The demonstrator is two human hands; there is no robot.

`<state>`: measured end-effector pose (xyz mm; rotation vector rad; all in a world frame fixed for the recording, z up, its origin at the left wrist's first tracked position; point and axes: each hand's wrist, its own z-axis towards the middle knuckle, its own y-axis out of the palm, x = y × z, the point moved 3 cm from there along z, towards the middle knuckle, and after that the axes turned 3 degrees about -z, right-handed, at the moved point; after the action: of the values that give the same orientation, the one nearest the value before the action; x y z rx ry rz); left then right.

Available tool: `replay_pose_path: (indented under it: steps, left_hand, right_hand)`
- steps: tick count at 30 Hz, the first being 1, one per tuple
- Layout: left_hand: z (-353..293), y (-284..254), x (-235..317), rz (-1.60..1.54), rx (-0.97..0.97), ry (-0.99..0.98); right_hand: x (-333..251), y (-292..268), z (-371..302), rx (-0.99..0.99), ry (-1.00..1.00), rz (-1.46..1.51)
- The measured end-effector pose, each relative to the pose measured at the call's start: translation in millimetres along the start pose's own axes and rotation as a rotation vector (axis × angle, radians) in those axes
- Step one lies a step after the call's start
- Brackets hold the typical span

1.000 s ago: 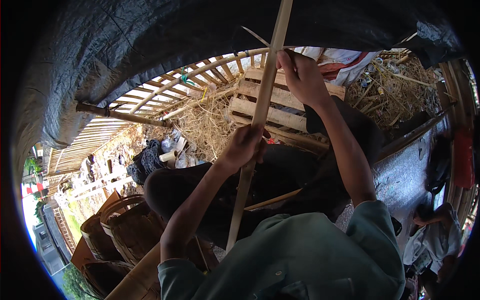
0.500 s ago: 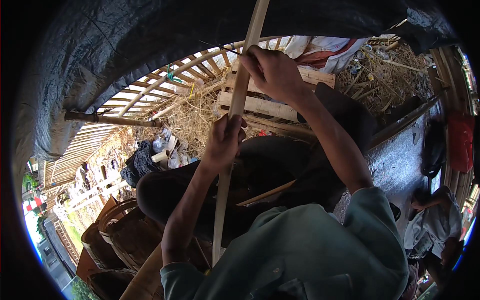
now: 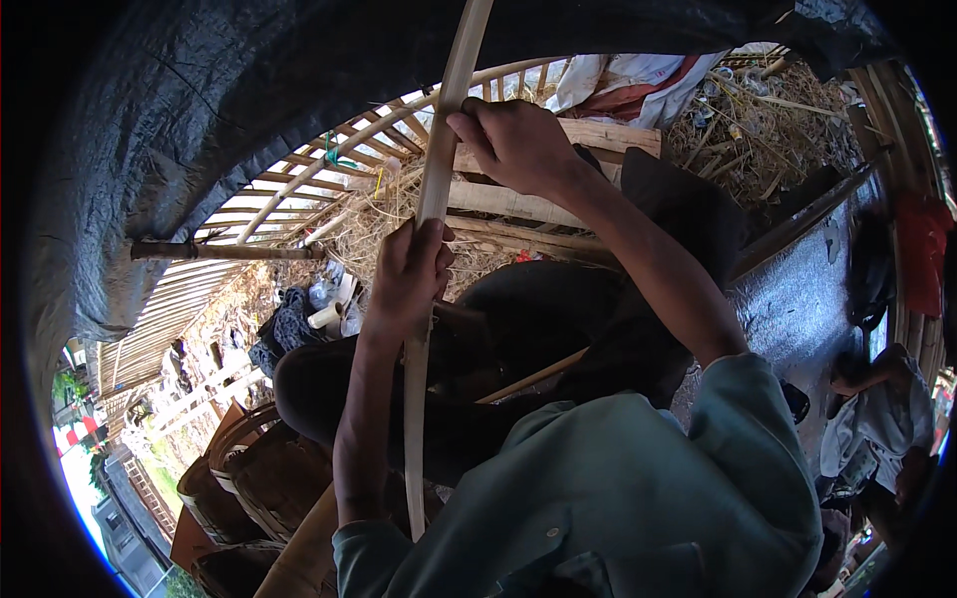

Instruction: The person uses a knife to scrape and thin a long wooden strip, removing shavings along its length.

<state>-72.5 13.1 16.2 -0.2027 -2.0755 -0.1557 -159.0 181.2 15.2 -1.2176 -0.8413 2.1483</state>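
A long pale strip of split bamboo [image 3: 435, 179] slants upright in front of my body, from the top edge of the view down to my shirt. My left hand [image 3: 407, 271] is closed around it at mid-length, thumb along its face. Farther up, my right hand [image 3: 518, 145] is closed, thumb and fingers against the strip's right edge. What sits inside the right hand's grip is hidden by the fingers. Below the left hand, the strip's lower part passes beside my left forearm, over my dark-clothed lap.
Bamboo baskets [image 3: 269, 468] stand at lower left. A slatted bamboo fence [image 3: 289, 199] curves behind, under a dark tarp [image 3: 130, 189]. Wooden planks [image 3: 528, 204] and straw [image 3: 778, 140] lie ahead. A thin stick [image 3: 533, 376] crosses my lap. Another person [image 3: 877, 419] sits at right.
Both hands and the strip have shifted left in the view. A thin dark blade-like line that stuck out past the strip by my right hand no longer shows.
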Motion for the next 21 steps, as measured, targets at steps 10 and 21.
replay_pose_path:
  steps: [10, 21]
  left_hand:
    - [-15.1, -16.7, 15.7, -0.117, -0.081, -0.086]
    - [-17.2, -22.2, 16.1, -0.114, -0.062, -0.144]
  right_hand:
    - [-14.5, 5.0, -6.7, 0.057, -0.063, 0.223]
    - [-32.2, 25.9, -32.5, -0.194, 0.007, 0.44]
